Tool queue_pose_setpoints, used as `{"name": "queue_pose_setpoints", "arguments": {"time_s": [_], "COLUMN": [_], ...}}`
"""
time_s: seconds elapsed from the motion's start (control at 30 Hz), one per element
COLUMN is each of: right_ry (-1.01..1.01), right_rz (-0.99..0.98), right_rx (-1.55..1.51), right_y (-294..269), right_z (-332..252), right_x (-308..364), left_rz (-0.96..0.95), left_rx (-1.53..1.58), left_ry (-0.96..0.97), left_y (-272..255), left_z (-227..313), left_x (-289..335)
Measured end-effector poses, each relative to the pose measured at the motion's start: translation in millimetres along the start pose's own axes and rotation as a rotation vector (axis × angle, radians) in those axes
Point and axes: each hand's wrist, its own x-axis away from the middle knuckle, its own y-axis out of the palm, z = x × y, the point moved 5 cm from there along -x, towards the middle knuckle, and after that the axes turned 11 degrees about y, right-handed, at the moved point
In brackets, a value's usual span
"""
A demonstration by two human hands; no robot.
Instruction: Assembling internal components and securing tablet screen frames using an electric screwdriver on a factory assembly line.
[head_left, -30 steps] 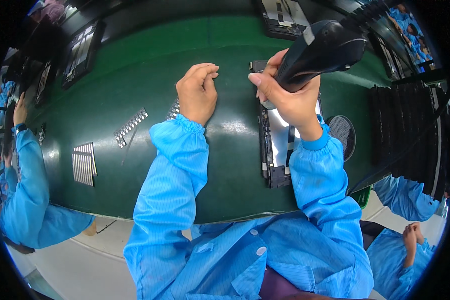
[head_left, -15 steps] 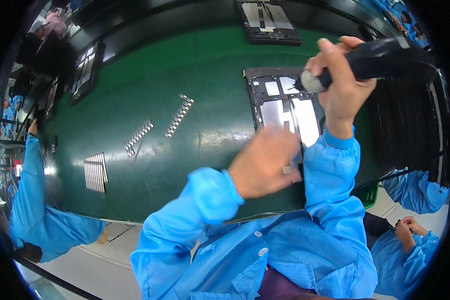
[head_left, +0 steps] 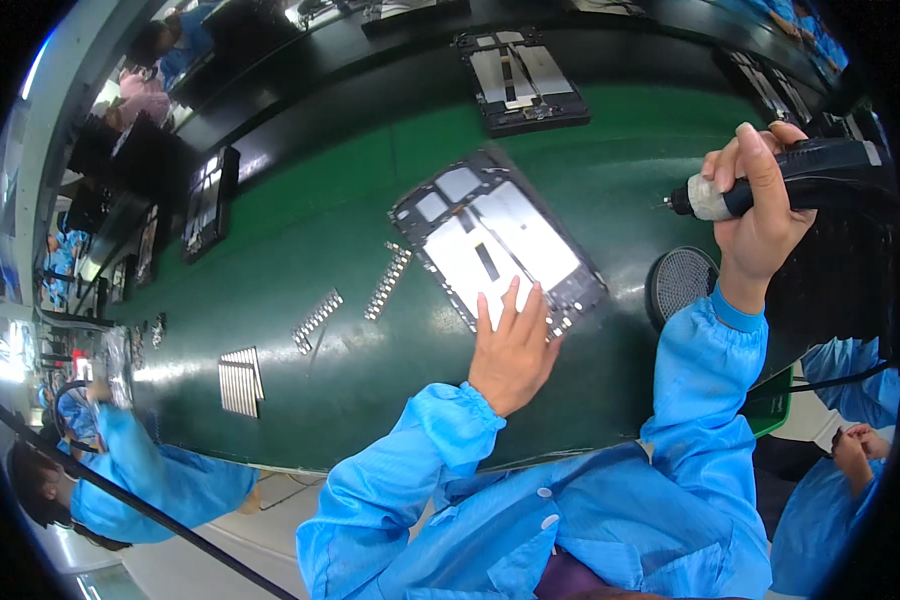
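My right hand [head_left: 762, 215] grips a black electric screwdriver [head_left: 832, 155] above the right side of the bench, its bit pointing left. The bit touches nothing. My left hand [head_left: 511, 352] lies with fingers spread on the lower part of an opened tablet [head_left: 490, 215]. The tablet sits askew on the green mat, with silver-white battery panels and black frame parts showing. It looks slightly blurred. Beneath my right wrist stands a round black dish [head_left: 682, 287] with a perforated grey top.
Two short strips of small parts [head_left: 388, 282] [head_left: 318, 320] and a stack of silver strips [head_left: 239, 382] lie to the left. Another opened tablet [head_left: 523, 85] lies at the back, one more [head_left: 210, 203] at the far left. A co-worker [head_left: 140, 470] in blue sits at the left.
The tablet has shifted left and turned anticlockwise, my left hand now flat on it. My right hand has drawn the screwdriver away to the right, uncovering the round dish.
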Motion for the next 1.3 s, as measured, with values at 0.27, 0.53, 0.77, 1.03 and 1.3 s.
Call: {"name": "queue_pose_setpoints", "arguments": {"time_s": [0.27,0.53,0.77,1.03,1.3], "right_ry": [0.176,0.321,0.359,0.41,0.391], "right_rz": [-0.067,0.029,0.052,0.053,0.005], "right_rx": [0.164,0.274,0.282,0.24,0.241], "right_y": [-35.3,-80.1,-119.0,-121.9,-118.2], "right_z": [9.2,33.7,54.8,67.2,64.7], "right_x": [10.4,18.6,11.8,15.6,17.9], "left_rz": [-0.237,-0.532,-0.355,-0.229,0.072], "left_rx": [-0.286,-0.744,-0.467,-0.499,-0.358], "left_ry": [-0.089,-0.311,0.064,-0.064,0.182], "left_y": [-28.7,-28.5,26.8,42.9,1.2], "left_z": [-99.2,-252.2,-171.0,-181.7,-109.1], "left_x": [-44.6,-77.8,-177.7,-223.6,-143.5]}}
